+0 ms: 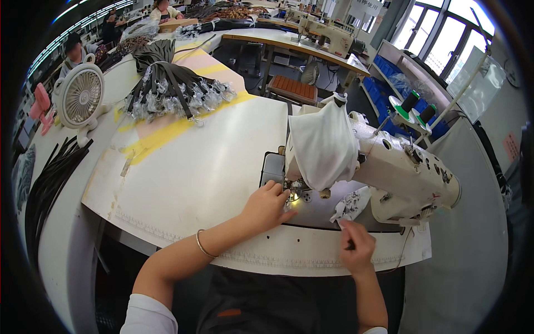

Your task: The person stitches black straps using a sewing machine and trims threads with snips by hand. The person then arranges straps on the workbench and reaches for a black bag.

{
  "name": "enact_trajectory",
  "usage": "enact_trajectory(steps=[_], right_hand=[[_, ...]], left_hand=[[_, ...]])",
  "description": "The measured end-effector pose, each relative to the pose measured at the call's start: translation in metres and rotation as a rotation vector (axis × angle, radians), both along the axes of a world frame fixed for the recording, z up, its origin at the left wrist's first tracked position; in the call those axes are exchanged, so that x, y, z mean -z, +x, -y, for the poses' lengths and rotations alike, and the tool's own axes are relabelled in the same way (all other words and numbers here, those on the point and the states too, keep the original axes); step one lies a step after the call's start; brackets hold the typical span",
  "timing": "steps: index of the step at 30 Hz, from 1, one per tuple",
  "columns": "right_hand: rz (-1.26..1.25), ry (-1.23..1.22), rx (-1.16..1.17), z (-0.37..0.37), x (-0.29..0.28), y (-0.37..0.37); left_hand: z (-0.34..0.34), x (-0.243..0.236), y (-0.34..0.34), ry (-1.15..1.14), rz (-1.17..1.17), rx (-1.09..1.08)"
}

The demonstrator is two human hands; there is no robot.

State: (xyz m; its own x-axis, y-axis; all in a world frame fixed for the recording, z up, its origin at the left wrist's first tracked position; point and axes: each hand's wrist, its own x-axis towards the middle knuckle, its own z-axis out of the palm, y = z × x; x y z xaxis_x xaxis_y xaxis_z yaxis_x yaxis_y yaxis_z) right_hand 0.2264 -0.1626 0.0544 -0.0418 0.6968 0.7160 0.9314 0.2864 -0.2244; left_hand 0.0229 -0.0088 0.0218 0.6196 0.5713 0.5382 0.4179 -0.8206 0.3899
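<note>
My left hand (267, 206) is at the lit needle and presser foot (296, 189) of the white sewing machine (406, 172), fingers bent round something small that I cannot make out. My right hand (356, 245) is closed on a small dark object (350, 245) near the front edge, just below a crumpled white cloth with dark specks (350, 206) on the metal bed. A white cloth (322, 142) drapes over the machine's head. The white worktable (189, 189) bears a ruler strip along its front.
Black straps with clear-wrapped ends (167, 89) lie at back left. A white fan (83, 94), pink fan (41, 106) and more straps (50, 195) are at left. Thread cones (410, 103) and blue bins (381, 111) stand right. Other people (75, 58) sit beyond, near further machines (328, 39).
</note>
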Motion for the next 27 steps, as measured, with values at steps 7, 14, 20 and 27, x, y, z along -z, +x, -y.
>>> enact_trajectory(steps=[7, 14, 20, 27], right_hand=[[-0.110, 0.664, 0.957, 0.034, -0.090, 0.269], [-0.352, -0.173, 1.133, 0.067, -0.094, 0.450], [-0.773, 0.182, 0.900, 0.073, -0.043, 0.408], [-0.823, 0.317, 0.927, 0.072, -0.014, 0.394]], left_hand=[[-0.001, 0.015, -0.001, 0.131, -0.081, 0.045], [-0.004, 0.023, -0.001, 0.206, -0.089, 0.043], [-0.006, 0.021, -0.002, 0.169, -0.098, 0.046], [-0.008, 0.017, -0.003, 0.118, -0.081, 0.038]])
